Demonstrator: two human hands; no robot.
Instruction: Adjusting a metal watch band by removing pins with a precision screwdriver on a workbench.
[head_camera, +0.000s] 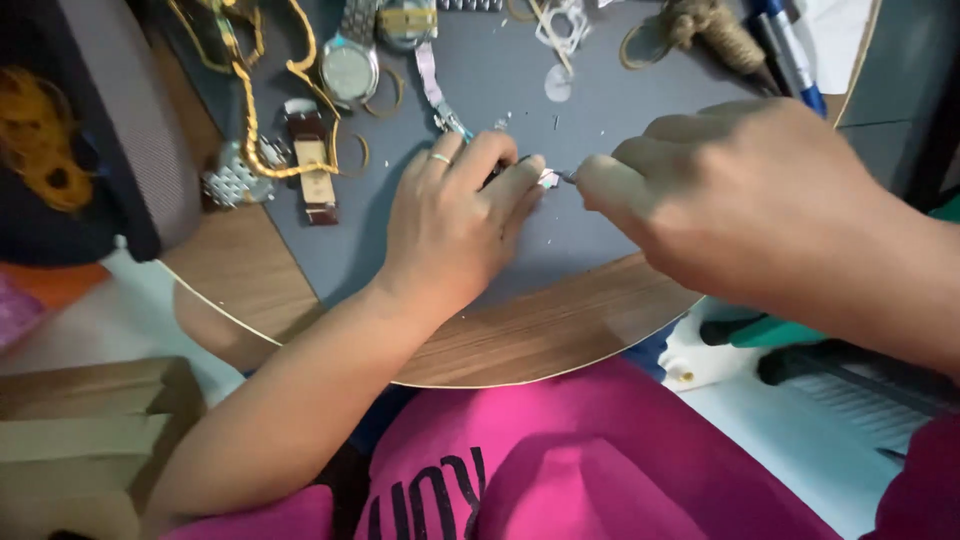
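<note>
Here, left hand (450, 225) pinching small shiny metal piece (548, 178), right hand (745, 200) gripping thin metal tool (567, 178), grey mat (600, 110).

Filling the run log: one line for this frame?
left hand: pins small silver part on grey mat | right hand: thin tool tip at part | nearby: wristwatch, gold chain

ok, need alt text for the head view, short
Two bare hands meet over a grey mat on a round wooden table: the left hand pinches a small silver part while the right hand works a thin metal tool tip against it. Wristwatches and straps lie behind.
</note>
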